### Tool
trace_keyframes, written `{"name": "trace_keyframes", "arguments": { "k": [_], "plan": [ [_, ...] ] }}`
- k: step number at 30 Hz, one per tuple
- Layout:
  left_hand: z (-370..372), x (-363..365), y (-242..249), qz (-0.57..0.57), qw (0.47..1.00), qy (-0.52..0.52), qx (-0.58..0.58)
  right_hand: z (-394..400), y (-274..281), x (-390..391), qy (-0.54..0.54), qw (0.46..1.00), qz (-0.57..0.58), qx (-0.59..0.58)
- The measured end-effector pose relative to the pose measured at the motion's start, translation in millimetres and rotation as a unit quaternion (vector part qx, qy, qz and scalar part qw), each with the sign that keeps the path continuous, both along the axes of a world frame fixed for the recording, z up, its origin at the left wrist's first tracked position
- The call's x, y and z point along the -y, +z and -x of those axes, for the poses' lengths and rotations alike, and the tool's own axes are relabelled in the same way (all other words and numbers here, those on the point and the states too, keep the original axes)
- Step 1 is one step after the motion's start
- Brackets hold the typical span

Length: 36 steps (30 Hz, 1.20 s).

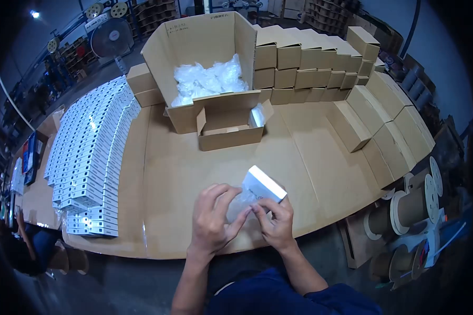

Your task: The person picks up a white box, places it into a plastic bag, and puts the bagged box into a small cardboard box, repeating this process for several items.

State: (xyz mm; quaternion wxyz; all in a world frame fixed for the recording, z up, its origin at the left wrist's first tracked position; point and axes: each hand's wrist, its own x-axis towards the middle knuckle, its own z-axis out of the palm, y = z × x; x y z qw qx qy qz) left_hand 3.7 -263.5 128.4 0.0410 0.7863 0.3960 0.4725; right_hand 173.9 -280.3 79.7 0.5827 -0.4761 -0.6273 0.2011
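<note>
A small white box is tilted above the near middle of the cardboard-covered table, partly inside a clear plastic bag. My left hand is on the bag's left side, thumb and fingers closed on the film. Close beside it, my right hand pinches the bag's edge, its fingers against the lower end of the box. The two thumbs nearly meet, and the fingertips partly hide the film. Beyond my hands stands an open brown carton with a white wrapped item at its right end.
A large carton full of clear plastic bags stands at the back. Stacked white boxes line the left side. Brown cartons are piled at the back right and right edge. Spools stand lower right. Another person's arm shows far left.
</note>
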Motion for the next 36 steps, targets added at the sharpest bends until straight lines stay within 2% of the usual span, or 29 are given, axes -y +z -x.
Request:
{"name": "trace_keyframes", "arguments": {
  "k": [2,4,5,8,9,12,16,17,20,21,26,29,31,33,34,36],
  "plan": [
    [-4.2,-6.4,-6.3,0.040,0.998,-0.043,-0.019,-3.9,4.6,0.5,0.003,0.999,-0.041,0.030],
    [-4.4,-9.1,-14.3,0.074,0.992,-0.093,-0.030,-11.5,3.8,5.0,0.025,1.000,0.002,0.018],
    [-8.7,-11.6,-17.1,0.041,0.995,-0.085,-0.008,-14.7,7.3,6.7,0.035,0.999,0.017,0.015],
    [-14.0,-5.3,-32.0,0.125,0.989,-0.026,0.071,-26.0,12.5,9.6,0.075,0.994,0.070,0.034],
    [-16.6,-7.0,-29.9,0.159,0.980,-0.035,0.118,-28.7,12.6,10.3,0.089,0.991,0.088,0.043],
    [-10.0,-12.4,-5.5,0.225,0.968,-0.007,0.113,-33.9,6.2,13.2,0.109,0.985,0.122,0.046],
    [12.6,-33.0,-7.3,0.121,0.972,0.066,0.188,-30.7,-0.9,12.8,0.075,0.990,0.113,0.031],
    [19.1,-33.6,-18.1,0.137,0.950,0.067,0.272,-28.8,-0.1,14.4,0.059,0.990,0.125,0.021],
    [21.3,-33.0,-52.5,0.123,0.888,-0.094,0.434,-25.9,-3.8,15.6,0.022,0.989,0.148,0.004],
    [29.8,-18.9,-65.8,0.228,0.868,-0.157,0.412,-25.8,-8.6,16.6,0.012,0.987,0.161,0.003],
    [-12.3,18.9,-68.4,0.416,0.777,-0.128,0.455,-14.1,-13.8,12.5,0.011,0.983,0.181,-0.033],
    [-8.1,18.9,-68.6,0.421,0.825,-0.114,0.359,-25.2,-26.9,-6.9,0.067,0.974,0.141,-0.164],
    [-3.1,17.6,-68.7,0.397,0.863,-0.103,0.296,-46.2,-0.6,-26.7,0.146,0.941,0.237,-0.193],
    [3.7,14.7,-70.9,0.383,0.884,-0.115,0.241,-67.6,22.2,-53.5,0.205,0.940,0.261,-0.075],
    [4.2,14.6,-72.0,0.391,0.883,-0.113,0.234,-74.1,30.9,-66.8,0.224,0.944,0.234,0.060],
    [5.7,12.1,-71.7,0.401,0.883,-0.109,0.219,-76.2,54.3,-84.3,0.295,0.921,0.216,0.133]
  ]
}}
